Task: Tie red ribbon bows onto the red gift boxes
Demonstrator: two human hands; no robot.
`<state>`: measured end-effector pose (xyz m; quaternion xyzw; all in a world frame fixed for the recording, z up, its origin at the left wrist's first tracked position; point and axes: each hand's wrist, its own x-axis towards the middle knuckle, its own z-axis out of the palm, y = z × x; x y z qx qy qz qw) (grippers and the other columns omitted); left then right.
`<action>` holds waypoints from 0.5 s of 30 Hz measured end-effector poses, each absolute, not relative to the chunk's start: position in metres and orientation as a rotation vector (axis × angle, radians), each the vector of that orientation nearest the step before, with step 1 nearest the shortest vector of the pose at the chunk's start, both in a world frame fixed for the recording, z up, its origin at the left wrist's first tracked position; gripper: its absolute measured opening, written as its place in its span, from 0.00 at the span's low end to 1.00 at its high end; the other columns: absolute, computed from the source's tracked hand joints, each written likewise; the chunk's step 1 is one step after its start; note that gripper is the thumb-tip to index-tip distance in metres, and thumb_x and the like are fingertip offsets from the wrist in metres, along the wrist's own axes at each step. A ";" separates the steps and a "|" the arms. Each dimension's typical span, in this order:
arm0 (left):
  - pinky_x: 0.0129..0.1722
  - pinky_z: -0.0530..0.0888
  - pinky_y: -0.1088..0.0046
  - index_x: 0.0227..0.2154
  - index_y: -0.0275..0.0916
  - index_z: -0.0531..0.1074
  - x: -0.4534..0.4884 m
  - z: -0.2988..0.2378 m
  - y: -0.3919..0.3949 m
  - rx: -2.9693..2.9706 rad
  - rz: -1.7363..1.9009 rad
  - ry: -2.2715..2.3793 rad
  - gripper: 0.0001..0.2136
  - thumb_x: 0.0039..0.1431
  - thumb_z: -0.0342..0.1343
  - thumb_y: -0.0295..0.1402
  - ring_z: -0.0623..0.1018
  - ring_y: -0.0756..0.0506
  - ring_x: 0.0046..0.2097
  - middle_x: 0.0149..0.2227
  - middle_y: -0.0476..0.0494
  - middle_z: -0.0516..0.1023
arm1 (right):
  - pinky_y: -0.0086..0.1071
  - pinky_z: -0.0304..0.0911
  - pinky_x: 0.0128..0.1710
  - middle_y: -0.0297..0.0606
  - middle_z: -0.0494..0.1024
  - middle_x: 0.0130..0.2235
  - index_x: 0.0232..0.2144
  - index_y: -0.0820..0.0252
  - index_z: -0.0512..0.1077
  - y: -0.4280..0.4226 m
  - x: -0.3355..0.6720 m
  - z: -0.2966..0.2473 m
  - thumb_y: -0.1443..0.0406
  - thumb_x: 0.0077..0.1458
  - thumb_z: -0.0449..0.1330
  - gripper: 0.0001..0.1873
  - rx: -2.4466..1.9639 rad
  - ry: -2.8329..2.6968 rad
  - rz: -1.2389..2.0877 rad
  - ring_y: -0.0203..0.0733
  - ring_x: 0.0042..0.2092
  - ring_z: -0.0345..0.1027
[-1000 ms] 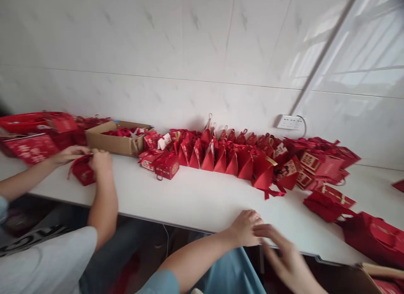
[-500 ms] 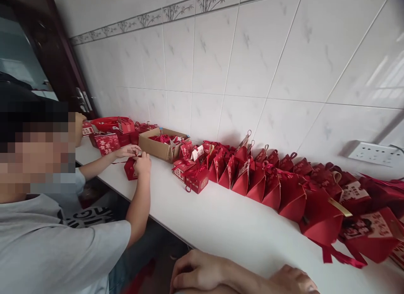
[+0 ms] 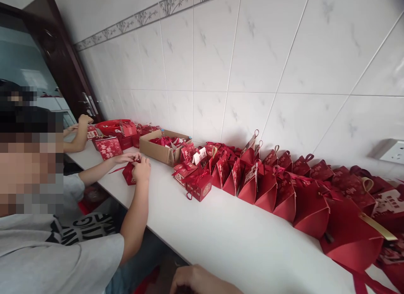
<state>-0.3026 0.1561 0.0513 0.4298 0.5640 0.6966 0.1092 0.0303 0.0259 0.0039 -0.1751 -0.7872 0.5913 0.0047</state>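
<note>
Only my left hand (image 3: pixel 197 282) shows, at the bottom edge just below the front of the white counter (image 3: pixel 240 243). Its fingers are curled into a loose fist and I see nothing in them. My right hand is out of view. The nearest things are a row of red cone-shaped gift boxes (image 3: pixel 284 193) with ribbons and tags, standing along the tiled wall. A small square red box (image 3: pixel 199 188) with a ribbon stands in front of the row's left end.
A person in a grey shirt sits at my left, both hands on a small red box (image 3: pixel 128 175). Behind it stands an open cardboard box (image 3: pixel 156 148) of red items. Further left are red bags (image 3: pixel 107 147), another person's arm (image 3: pixel 78 132) and a dark door (image 3: pixel 59 62). A wall socket (image 3: pixel 391 151) is at right.
The view has swung left and up. My right hand has dropped out of the picture and my left hand sits lower at the edge. The neighbour's hands stay on the small red box.
</note>
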 end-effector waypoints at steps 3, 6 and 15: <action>0.45 0.73 0.58 0.50 0.36 0.66 -0.323 0.048 0.158 1.383 1.880 1.960 0.16 0.61 0.52 0.37 0.73 0.43 0.47 0.50 0.39 0.70 | 0.28 0.60 0.30 0.30 0.75 0.31 0.33 0.52 0.76 0.042 0.011 0.013 0.60 0.51 0.59 0.07 -0.653 -2.562 1.661 0.36 0.31 0.67; 0.46 0.73 0.59 0.49 0.35 0.67 -0.336 0.042 0.151 1.479 1.654 2.259 0.16 0.61 0.52 0.37 0.73 0.43 0.47 0.49 0.39 0.70 | 0.33 0.66 0.36 0.36 0.76 0.40 0.39 0.53 0.73 0.080 -0.052 0.041 0.57 0.57 0.58 0.10 -0.534 -2.512 1.579 0.39 0.38 0.69; 0.45 0.73 0.61 0.49 0.36 0.67 -0.340 0.030 0.160 1.789 0.829 2.734 0.16 0.61 0.53 0.37 0.73 0.43 0.47 0.50 0.38 0.70 | 0.44 0.61 0.51 0.43 0.63 0.57 0.49 0.52 0.66 0.142 -0.262 0.090 0.62 0.62 0.50 0.14 -0.505 -2.131 1.430 0.46 0.54 0.60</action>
